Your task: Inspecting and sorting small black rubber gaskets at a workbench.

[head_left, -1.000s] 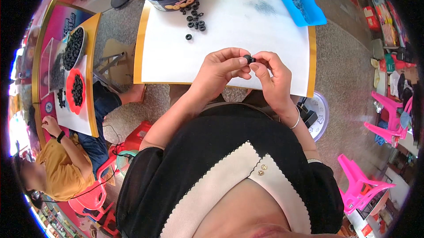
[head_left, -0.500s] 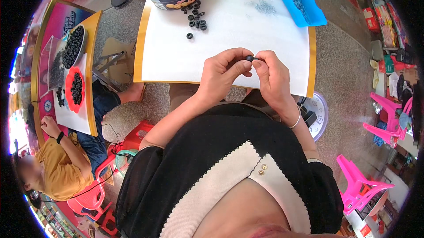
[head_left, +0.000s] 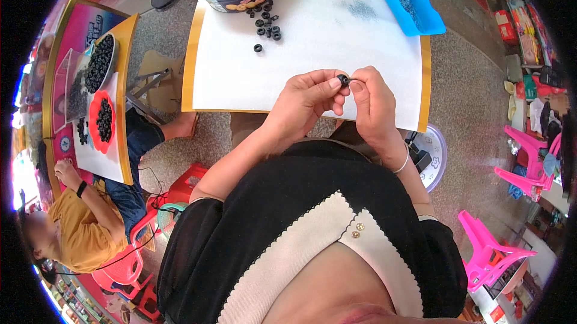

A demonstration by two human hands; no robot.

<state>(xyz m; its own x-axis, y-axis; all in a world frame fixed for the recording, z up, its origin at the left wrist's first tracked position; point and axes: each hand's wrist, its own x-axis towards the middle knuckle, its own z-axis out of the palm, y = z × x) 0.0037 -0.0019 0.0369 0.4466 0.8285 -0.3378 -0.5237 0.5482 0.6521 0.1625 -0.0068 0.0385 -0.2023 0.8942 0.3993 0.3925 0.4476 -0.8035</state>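
Over the near edge of the white-covered table (head_left: pixel 300 60), my left hand (head_left: pixel 303 99) pinches a small round black part (head_left: pixel 342 81) between thumb and forefinger. A hole shows in the part's face. My right hand (head_left: pixel 375 105) is closed close beside it, thumb against forefinger, with a thin dark piece just showing at the tips; its kind is too small to make out. Farther off, several loose black ring-shaped parts (head_left: pixel 268 28) lie on the table, next to a round tub (head_left: pixel 240 4) heaped with more of them.
A blue plastic tray (head_left: pixel 430 21) with small bluish bits stands at the far right corner. Fine bluish specks (head_left: pixel 360 10) lie on the white sheet. At the left, a person (head_left: pixel 90 228) sits at another table with a red bowl (head_left: pixel 95 121) of black parts. Pink stools (head_left: pixel 484 252) stand at right.
The black part has turned in my left fingers, so its hole now shows. My left fingers have shifted slightly, and my right hand has moved up a little.
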